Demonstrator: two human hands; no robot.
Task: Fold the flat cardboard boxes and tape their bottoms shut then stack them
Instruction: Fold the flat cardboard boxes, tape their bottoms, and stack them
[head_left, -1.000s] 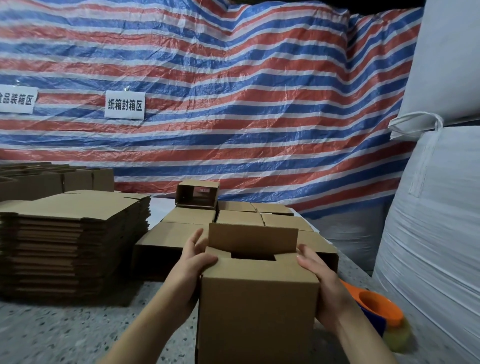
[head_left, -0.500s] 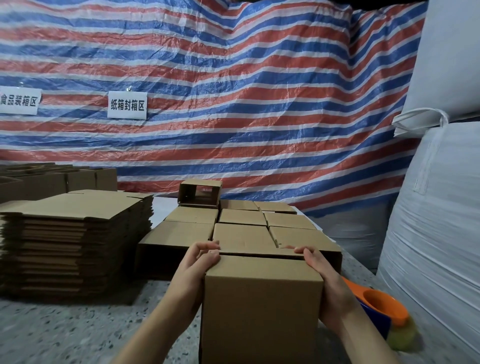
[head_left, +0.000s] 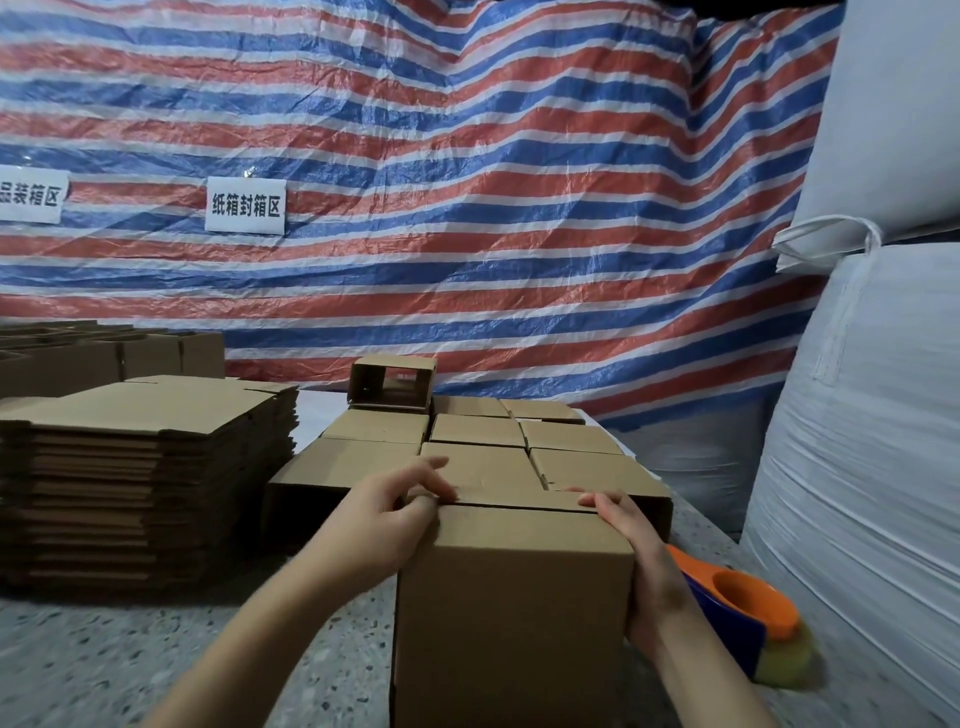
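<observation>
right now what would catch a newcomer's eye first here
The box at bottom centre, held between the left hand and right hand, its flaps folded down. Behind it, rows of folded boxes; to the left, a tall stack of flat boxes. A striped tarp fills the background.

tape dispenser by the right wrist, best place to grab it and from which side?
Likely the orange handle loop of the tape dispenser, reached from above and the right. It lies on the table tucked behind the right hand and box, so the left side is blocked. The loop faces up and open; the tape roll end is blurred.
</observation>
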